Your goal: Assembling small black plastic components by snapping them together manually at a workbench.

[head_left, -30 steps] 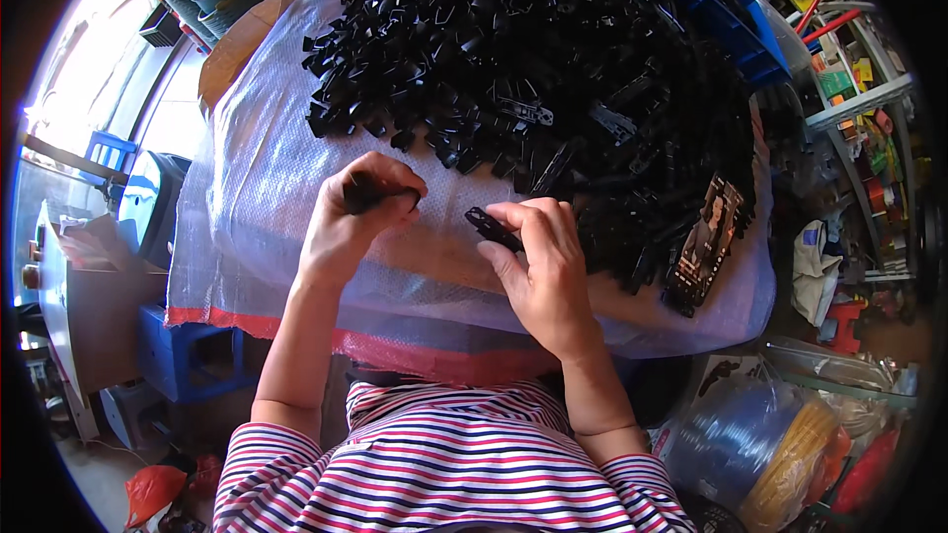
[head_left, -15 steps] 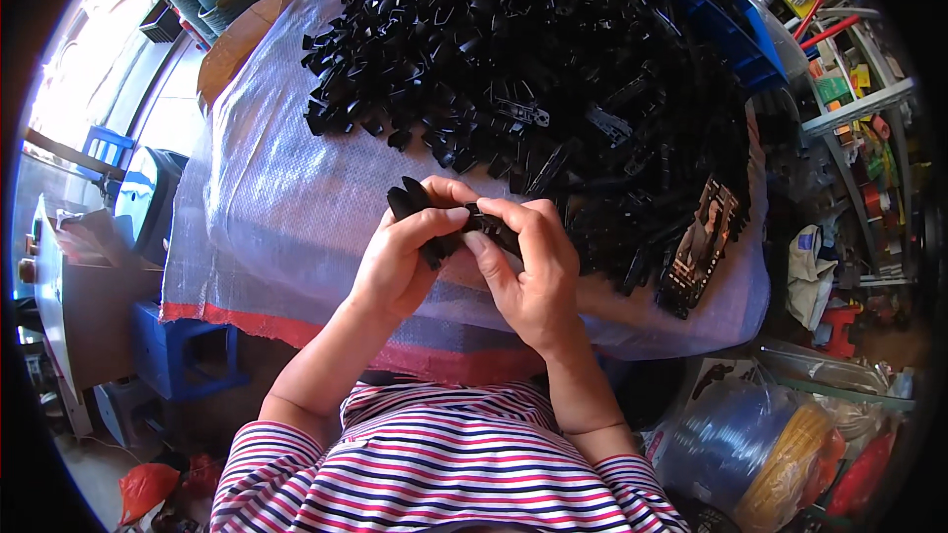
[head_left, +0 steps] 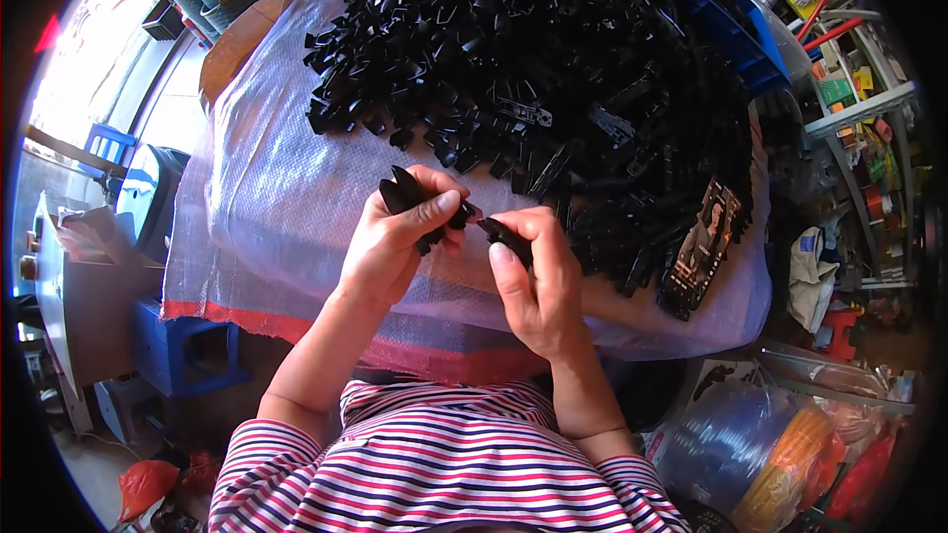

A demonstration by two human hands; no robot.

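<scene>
Head view. The left hand point(head_left: 400, 232) is closed around a black clip piece point(head_left: 407, 199), a glossy moulded plastic part with pointed, angular ends; thumb lies across its face, and the fingers hide most of its body. The right hand point(head_left: 538, 271) pinches a second black piece point(head_left: 506, 234), narrower and bar-like, between thumb and forefinger; only its upper end shows. The two pieces meet, or nearly meet, between the hands; whether they are actually engaged cannot be made out. Both are held just above the near edge of the worktop.

The worktop is covered by a woven plastic sheet point(head_left: 267, 197), translucent white with a fine grid texture and a red band along the near hem. On it, just beyond the hands, lies a large heap of black parts point(head_left: 533, 69): stiff, shiny, bent into open angular shapes, tangled so that single pieces are hard to separate by eye. At the heap's right edge lies a flat dark printed card point(head_left: 703, 242), partly under loose parts.

A blue crate point(head_left: 721, 20) is cut off behind the heap. Lower right, clear bags point(head_left: 780, 444) hold blue, yellow and red contents, not identifiable. A blue stool point(head_left: 183, 350) stands lower left. The striped shirt point(head_left: 434, 464) fills the bottom edge.
</scene>
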